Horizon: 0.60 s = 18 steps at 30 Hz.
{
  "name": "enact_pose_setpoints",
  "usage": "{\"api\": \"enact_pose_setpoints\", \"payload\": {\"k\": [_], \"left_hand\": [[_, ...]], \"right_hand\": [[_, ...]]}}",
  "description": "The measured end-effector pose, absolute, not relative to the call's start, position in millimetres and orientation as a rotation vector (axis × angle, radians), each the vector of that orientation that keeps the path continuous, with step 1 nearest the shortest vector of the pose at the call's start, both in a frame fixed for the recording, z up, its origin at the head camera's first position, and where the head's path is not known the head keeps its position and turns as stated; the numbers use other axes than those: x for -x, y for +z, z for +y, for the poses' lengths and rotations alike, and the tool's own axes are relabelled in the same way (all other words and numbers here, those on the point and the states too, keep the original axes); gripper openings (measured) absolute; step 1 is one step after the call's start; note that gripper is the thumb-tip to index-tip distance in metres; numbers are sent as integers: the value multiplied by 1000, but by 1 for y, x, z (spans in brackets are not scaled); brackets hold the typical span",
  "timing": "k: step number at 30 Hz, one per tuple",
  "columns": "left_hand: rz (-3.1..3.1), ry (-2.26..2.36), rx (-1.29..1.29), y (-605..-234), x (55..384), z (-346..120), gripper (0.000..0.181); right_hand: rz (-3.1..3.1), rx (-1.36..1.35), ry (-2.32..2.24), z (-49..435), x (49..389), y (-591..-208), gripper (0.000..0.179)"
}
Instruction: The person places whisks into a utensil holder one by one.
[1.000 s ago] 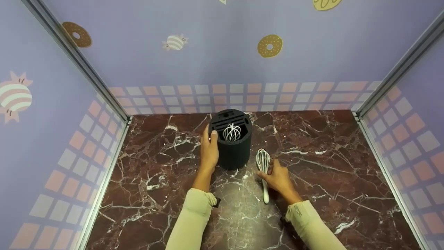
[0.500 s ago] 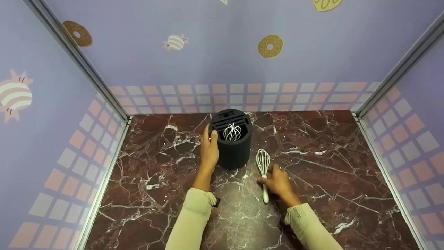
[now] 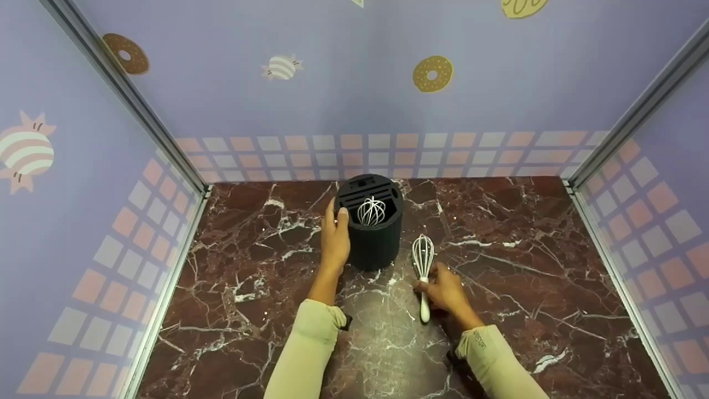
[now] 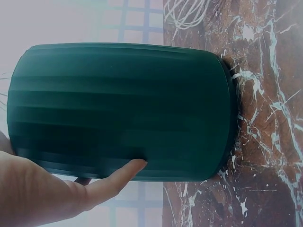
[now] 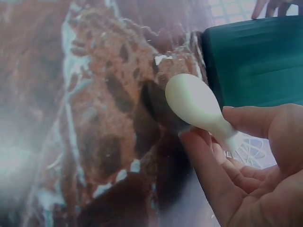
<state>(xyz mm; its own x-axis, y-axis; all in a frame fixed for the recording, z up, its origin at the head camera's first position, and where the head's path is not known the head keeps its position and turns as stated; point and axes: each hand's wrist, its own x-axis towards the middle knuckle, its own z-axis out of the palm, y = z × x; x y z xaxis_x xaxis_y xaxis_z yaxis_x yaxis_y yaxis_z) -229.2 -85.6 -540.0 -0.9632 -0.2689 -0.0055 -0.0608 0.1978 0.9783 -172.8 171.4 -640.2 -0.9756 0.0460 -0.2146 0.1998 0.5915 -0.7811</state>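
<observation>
A dark cylindrical utensil holder (image 3: pixel 374 249), slotted on top, stands upright on the marble-patterned surface. It looks green in both wrist views. One whisk (image 3: pixel 371 211) sits in its large front opening, wire end up; its lower part is hidden. My left hand (image 3: pixel 334 244) holds the holder's left side, the thumb (image 4: pixel 118 178) lying along the wall. To the right of the holder, my right hand (image 3: pixel 446 289) pinches a second whisk (image 3: pixel 425 302) by its pale handle. This whisk's wires point away from me, and its rounded handle end (image 5: pixel 191 99) shows in the right wrist view.
The dark red surface (image 3: pixel 249 332) has white veins and surrounds the holder. Purple walls with tile and sweet prints close in the back (image 3: pixel 354 100), the left (image 3: pixel 61 221) and the right (image 3: pixel 670 221). Metal strips run along the corners.
My right hand's fingers have drawn back from the wires toward the handle. The second whisk has shifted slightly to the right and away from me. The left hand and holder stay put.
</observation>
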Motion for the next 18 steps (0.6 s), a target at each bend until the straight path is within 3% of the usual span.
{"api": "enact_pose_setpoints", "payload": {"k": [7, 18], "left_hand": [[-2287, -1867, -328, -540, 230, -86, 54], [-2290, -1862, -335, -542, 231, -86, 55]], "right_hand": [[2530, -211, -1573, 169, 178, -624, 31], [2504, -132, -1730, 166, 190, -574, 37]]}}
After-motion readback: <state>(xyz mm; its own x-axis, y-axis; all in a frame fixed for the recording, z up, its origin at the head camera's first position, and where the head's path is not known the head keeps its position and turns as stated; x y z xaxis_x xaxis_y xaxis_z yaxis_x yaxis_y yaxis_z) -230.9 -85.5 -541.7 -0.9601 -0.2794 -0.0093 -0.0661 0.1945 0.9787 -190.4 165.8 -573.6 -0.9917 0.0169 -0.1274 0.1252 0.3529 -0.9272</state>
